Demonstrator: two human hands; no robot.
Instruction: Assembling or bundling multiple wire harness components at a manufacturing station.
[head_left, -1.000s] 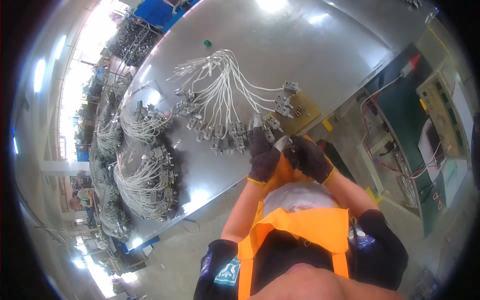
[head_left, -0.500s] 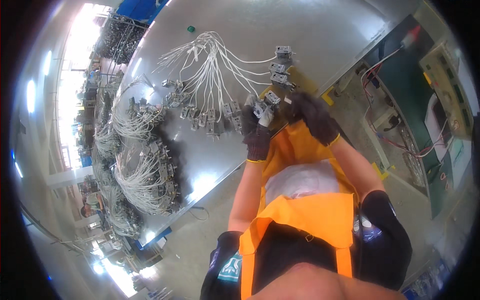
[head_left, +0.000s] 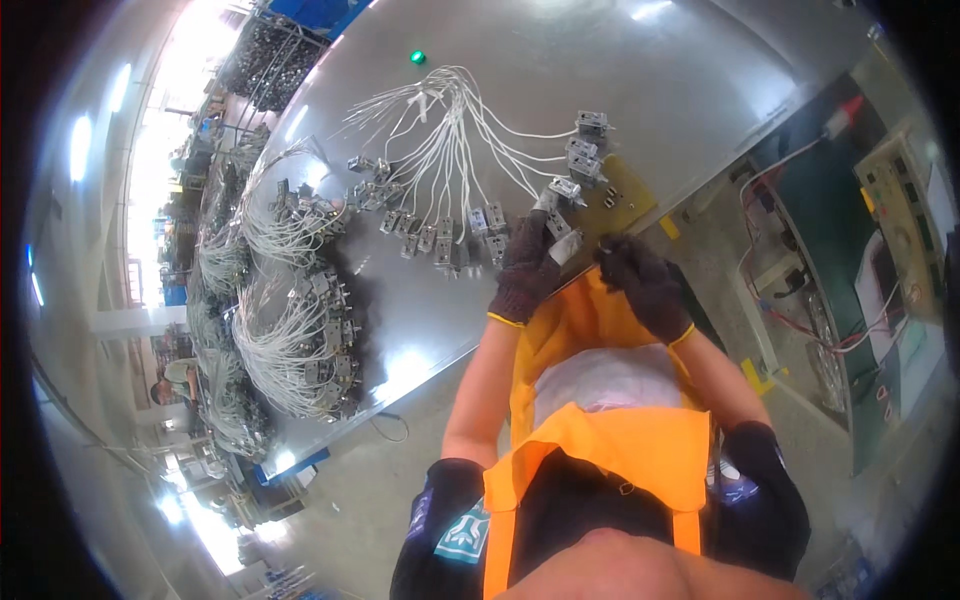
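Note:
My left hand (head_left: pixel 527 268), in a dark glove with white-covered fingertips, is closed around a small silver metal block (head_left: pixel 557 226) at the front edge of the table. Another silver block (head_left: pixel 565 188) sits just beyond those fingers. To the right, my gloved right hand (head_left: pixel 645 288) is pinched shut, and what its fingertips hold is too small to make out. Beyond both hands lies a yellowish board (head_left: pixel 632 188) with a few tiny dark pieces (head_left: pixel 612 198) on it. White cables (head_left: pixel 455 125) fan out from a tied bundle to several such blocks (head_left: pixel 430 240).
Large heaps of white-cabled metal blocks (head_left: pixel 285 350) cover the left side of the metal table (head_left: pixel 680 90). A small green round thing (head_left: pixel 418 57) lies at the back. On the right stands a dark green bench (head_left: pixel 815 210) with red and white wires. A person (head_left: pixel 178 380) is far left.
My right hand has drawn back from the board toward me, uncovering the tiny dark pieces. My left hand still holds its block near the table edge. The whole view has shifted slightly.

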